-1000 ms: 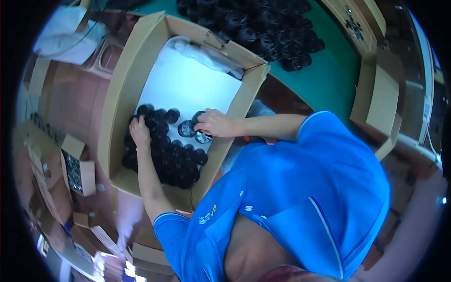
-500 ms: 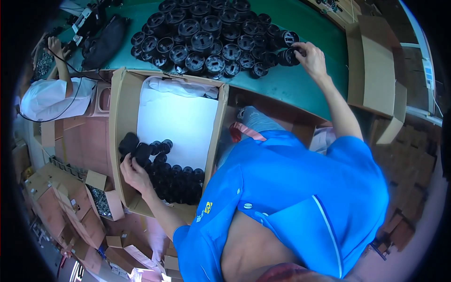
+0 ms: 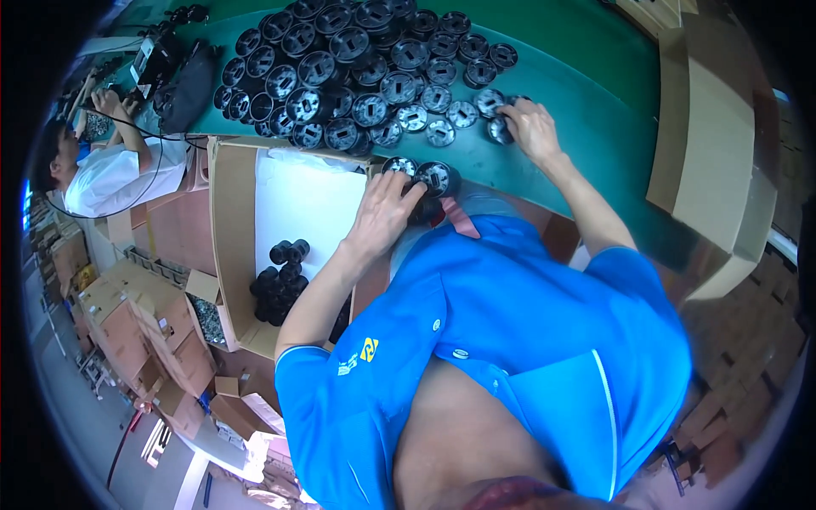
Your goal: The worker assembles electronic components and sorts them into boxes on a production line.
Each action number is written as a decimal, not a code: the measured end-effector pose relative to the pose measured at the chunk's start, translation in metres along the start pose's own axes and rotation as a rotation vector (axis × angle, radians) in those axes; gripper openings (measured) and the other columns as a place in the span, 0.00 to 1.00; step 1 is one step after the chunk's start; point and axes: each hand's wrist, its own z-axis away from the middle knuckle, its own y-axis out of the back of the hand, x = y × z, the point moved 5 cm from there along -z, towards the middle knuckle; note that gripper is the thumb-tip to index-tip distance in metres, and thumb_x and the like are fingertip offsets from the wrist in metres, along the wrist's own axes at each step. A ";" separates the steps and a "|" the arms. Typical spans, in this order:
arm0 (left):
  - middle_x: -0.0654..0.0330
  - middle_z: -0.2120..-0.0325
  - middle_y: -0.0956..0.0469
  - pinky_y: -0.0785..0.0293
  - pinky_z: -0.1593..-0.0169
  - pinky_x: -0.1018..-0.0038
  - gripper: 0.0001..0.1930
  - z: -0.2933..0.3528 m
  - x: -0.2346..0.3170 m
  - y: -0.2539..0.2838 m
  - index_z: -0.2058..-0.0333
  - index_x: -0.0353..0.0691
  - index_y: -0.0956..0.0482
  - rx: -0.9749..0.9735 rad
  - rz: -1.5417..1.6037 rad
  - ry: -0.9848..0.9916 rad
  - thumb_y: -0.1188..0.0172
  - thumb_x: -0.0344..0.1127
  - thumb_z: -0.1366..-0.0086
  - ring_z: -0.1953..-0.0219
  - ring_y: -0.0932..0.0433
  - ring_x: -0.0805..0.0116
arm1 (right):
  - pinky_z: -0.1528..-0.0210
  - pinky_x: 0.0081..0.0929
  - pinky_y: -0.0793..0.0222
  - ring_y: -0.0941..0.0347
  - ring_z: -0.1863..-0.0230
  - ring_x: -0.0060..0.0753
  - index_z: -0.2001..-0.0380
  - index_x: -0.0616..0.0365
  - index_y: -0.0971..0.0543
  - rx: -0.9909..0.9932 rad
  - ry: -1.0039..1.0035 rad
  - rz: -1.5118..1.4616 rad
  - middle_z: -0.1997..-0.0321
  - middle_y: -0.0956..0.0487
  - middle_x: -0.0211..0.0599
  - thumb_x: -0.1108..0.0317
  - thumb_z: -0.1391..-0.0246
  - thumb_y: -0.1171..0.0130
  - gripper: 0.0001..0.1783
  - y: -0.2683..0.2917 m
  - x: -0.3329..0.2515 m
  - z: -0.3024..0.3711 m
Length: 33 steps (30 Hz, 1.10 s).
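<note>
My left hand (image 3: pixel 381 217) is closed on a couple of black cylindrical plastic parts (image 3: pixel 436 177), held over the front edge of the green table beside the box's corner. Their round end faces have a slot in the middle. Further right, my right hand (image 3: pixel 534 134) has its fingers curled round similar black parts (image 3: pixel 500 129) on the table; its fingertips are partly hidden. A large heap of the same parts (image 3: pixel 348 47) covers the table to the left of that hand. Inside the cardboard box (image 3: pixel 234 195), more black parts (image 3: pixel 279 293) lie on a white sheet (image 3: pixel 310 200).
A tall open cardboard carton (image 3: pixel 705 153) stands at the right end of the green table (image 3: pixel 586 76). At the far left a person in white (image 3: pixel 127 174) works, near a dark bag (image 3: pixel 189 89). Several cartons (image 3: pixel 140 327) sit at lower left.
My left hand has moved from inside the box up to the table's front edge and now holds black parts. My right hand remains at the heap's right end. The view has shifted slightly.
</note>
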 end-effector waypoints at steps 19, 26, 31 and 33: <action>0.58 0.68 0.30 0.30 0.53 0.70 0.08 -0.215 0.003 0.037 0.63 0.44 0.20 0.184 -0.313 -0.335 0.45 0.32 0.40 0.65 0.28 0.63 | 0.36 0.33 0.41 0.30 0.47 0.40 0.38 0.56 0.31 0.752 -0.355 -0.798 0.45 0.26 0.44 0.63 0.35 0.50 0.24 -0.037 0.017 -0.007; 0.57 0.67 0.28 0.30 0.55 0.67 0.10 -0.267 -0.059 0.014 0.59 0.45 0.19 0.127 -0.520 -0.279 0.46 0.34 0.38 0.64 0.27 0.61 | 0.35 0.37 0.42 0.32 0.44 0.44 0.38 0.58 0.32 0.753 -0.368 -0.774 0.42 0.28 0.46 0.65 0.35 0.49 0.24 -0.028 0.025 -0.010; 0.57 0.64 0.28 0.29 0.54 0.68 0.14 -0.254 -0.069 0.019 0.56 0.45 0.19 0.173 -0.406 -0.054 0.37 0.33 0.42 0.60 0.27 0.59 | 0.35 0.39 0.43 0.33 0.42 0.47 0.38 0.60 0.33 0.717 -0.349 -0.734 0.40 0.29 0.47 0.67 0.36 0.49 0.24 -0.019 0.026 -0.021; 0.57 0.62 0.28 0.29 0.53 0.67 0.17 -0.233 -0.066 0.033 0.54 0.45 0.19 0.236 -0.281 0.046 0.34 0.33 0.44 0.58 0.27 0.59 | 0.35 0.40 0.43 0.32 0.42 0.48 0.39 0.60 0.31 0.730 -0.260 -0.702 0.40 0.29 0.48 0.69 0.37 0.48 0.23 -0.001 0.015 -0.032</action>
